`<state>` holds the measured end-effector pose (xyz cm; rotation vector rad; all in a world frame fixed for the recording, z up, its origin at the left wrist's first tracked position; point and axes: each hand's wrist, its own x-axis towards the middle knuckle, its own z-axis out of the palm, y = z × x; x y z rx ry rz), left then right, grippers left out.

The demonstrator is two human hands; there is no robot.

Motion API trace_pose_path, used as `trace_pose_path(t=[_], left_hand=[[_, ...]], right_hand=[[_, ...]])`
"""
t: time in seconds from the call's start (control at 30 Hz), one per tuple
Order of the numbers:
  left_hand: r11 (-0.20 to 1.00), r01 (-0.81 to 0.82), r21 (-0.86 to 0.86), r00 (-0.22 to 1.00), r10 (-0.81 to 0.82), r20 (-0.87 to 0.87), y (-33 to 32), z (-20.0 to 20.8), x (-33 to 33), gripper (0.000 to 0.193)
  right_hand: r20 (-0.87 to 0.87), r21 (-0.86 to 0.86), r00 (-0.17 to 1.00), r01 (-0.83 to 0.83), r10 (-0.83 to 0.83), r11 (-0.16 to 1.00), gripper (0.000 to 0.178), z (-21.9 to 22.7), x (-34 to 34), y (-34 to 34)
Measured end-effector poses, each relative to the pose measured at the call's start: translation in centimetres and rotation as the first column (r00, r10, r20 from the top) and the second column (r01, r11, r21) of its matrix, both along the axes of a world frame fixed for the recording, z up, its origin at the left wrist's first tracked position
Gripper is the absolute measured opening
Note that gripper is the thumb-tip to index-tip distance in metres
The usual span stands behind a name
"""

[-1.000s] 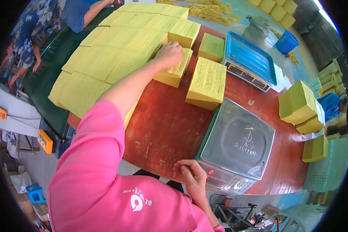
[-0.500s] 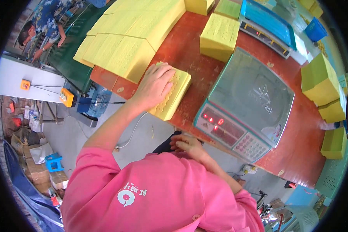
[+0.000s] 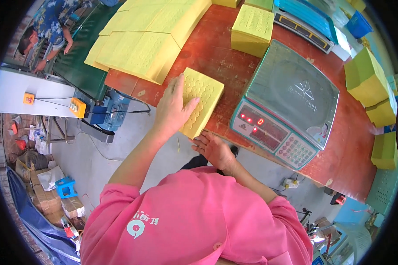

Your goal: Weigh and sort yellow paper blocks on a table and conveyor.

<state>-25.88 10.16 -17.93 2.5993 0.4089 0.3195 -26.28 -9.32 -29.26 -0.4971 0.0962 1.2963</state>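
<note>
A block-shaped stack of yellow joss paper, stamped with rows of round coin marks, lies at the table's near edge with its near end jutting over. Against its left side rests my left hand, fingers stretched out and thumb spread over the top face. My right hand is palm up below the near corner of the stack, its fingers apart and loosely bent; the fingertips come close to that corner, and I cannot tell whether they touch. To the right stands a weighing scale with a bare plate and lit red digits.
Larger yellow paper stacks cover the table's far left. Another stack sits behind the scale, beside a second scale with a blue tray. More stacks line the right edge. A co-worker bends at the far left.
My left hand has slid from the top of the stack to its left side. My right hand has come forward from my body to the near corner, palm turning up.
</note>
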Motion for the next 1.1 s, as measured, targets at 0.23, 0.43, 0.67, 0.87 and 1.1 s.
trace_pose_path(t=[0.23, 0.43, 0.67, 0.87, 1.1], left_hand=[[0.936, 0.102, 0.336, 0.991, -0.124, 0.045, -1.4, 2.3, -0.4, 0.084], [0.984, 0.157, -0.085, 0.986, -0.152, 0.064, 3.2, -0.5, -1.0, 0.078], [0.153, 0.179, -0.972, 0.984, -0.044, 0.174, 4.3, -0.5, -2.8, 0.065], [0.171, 0.161, -0.972, 0.985, -0.085, 0.148, 5.2, -2.9, -2.8, 0.065], [0.105, 0.156, -0.982, 0.985, -0.094, 0.147, 6.2, -2.5, -3.3, 0.061]], right_hand=[[0.073, -0.032, 0.985, 0.157, -0.155, 0.987, 0.056, 0.5, -1.6, 1.2], [0.5, -0.129, 0.814, 0.408, -0.296, 0.904, 0.036, 4.1, -1.0, 1.7], [0.917, 0.04, 0.315, 0.538, -0.245, 0.842, 0.026, 8.6, 2.1, 3.4], [0.839, -0.124, 0.518, 0.478, -0.165, 0.87, 0.021, 6.5, 2.9, 1.7], [0.906, -0.198, 0.406, 0.659, -0.121, 0.726, 0.046, 6.7, 3.0, 3.7]])
